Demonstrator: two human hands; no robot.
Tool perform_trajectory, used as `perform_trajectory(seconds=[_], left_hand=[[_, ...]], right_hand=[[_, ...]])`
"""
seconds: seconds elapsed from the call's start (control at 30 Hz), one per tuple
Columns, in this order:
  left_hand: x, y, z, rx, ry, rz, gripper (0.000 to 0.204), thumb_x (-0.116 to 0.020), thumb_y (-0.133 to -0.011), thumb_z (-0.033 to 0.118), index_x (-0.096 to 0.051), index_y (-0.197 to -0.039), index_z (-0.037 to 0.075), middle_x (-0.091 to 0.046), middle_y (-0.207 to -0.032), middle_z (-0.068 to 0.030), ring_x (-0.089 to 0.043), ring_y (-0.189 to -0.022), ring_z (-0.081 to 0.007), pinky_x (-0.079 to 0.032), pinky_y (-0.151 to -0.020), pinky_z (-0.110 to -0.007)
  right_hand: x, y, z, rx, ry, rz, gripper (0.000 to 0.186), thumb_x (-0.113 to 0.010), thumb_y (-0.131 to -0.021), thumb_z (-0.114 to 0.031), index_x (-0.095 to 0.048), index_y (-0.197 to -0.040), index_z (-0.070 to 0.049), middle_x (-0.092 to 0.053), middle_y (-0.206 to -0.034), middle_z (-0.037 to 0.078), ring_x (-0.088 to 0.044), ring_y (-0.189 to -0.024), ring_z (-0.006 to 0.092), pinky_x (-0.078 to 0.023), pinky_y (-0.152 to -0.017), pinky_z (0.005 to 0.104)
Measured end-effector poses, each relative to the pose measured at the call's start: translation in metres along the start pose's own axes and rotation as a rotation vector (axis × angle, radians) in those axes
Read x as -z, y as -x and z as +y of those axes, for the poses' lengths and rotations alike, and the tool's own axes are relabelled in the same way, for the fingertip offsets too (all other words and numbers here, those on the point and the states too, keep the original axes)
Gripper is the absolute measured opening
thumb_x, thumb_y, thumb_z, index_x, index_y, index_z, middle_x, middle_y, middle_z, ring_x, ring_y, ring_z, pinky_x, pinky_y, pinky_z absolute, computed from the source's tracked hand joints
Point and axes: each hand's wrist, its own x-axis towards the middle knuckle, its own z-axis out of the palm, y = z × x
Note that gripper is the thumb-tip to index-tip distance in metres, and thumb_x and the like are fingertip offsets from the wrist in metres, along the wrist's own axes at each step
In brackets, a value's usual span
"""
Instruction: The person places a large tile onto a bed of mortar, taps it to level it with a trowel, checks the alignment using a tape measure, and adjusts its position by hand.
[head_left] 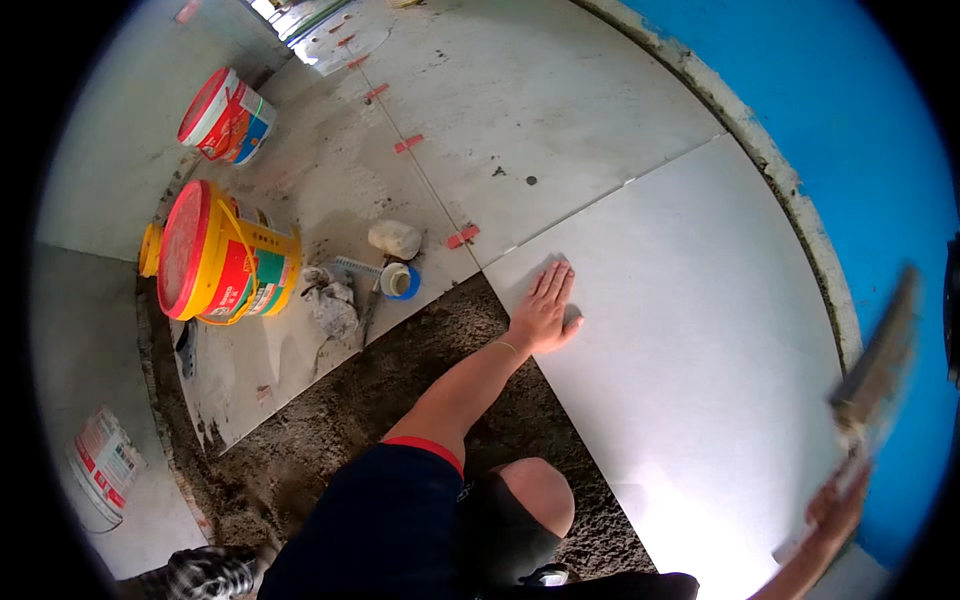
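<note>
One hand [543,312] — the left — lies on tile [690,330] edging open mortar [330,420].

I have the left hand [543,315] resting flat on a large pale tile [690,320], near its corner beside dark, rough mortar [330,420]. From here I see the right hand [838,508] gripping a motion-blurred trowel [880,362], raised in front of a blue surface [850,110]. A yellow bucket [225,260] stands on the tiled floor [320,210].
</note>
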Motion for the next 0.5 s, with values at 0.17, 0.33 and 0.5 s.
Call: perform_trajectory(seconds=[0.17,0.33,0.5], left_hand=[[0.001,0.011,-0.014,-0.027,0.043,0.075,0.087,-0.04,-0.101,0.054,-0.017,-0.157,-0.009,-0.013,-0.166,-0.0259,-0.01,-0.155,-0.0385,-0.011,-0.127,-0.05],[0.009,0.003,-0.015,-0.018,0.03,-0.028,0.087,-0.046,-0.099,0.052,-0.02,-0.156,-0.008,-0.016,-0.166,-0.025,-0.012,-0.155,-0.0386,-0.014,-0.126,-0.049],[0.011,0.005,-0.017,-0.05,0.062,0.098,0.089,-0.047,-0.098,0.054,-0.02,-0.156,-0.009,-0.017,-0.165,-0.0266,-0.012,-0.155,-0.0398,-0.013,-0.125,-0.05]], right_hand=[[-0.031,0.04,0.028,0.46,0.044,0.262,0.058,-0.042,-0.105,-0.056,-0.053,-0.136,-0.009,-0.054,-0.069,0.0,-0.046,-0.048,0.0068,-0.039,-0.041,0.0228],[-0.132,0.102,0.233,-0.35,0.383,-0.37,0.059,-0.039,-0.105,-0.059,-0.05,-0.08,-0.007,-0.045,-0.054,0.002,-0.044,-0.038,0.0147,-0.037,-0.034,0.0323],[-0.16,0.094,0.231,-0.429,0.165,-0.653,0.06,-0.042,-0.102,-0.065,-0.051,-0.079,-0.011,-0.046,-0.057,0.001,-0.044,-0.038,0.0148,-0.037,-0.035,0.0306]])
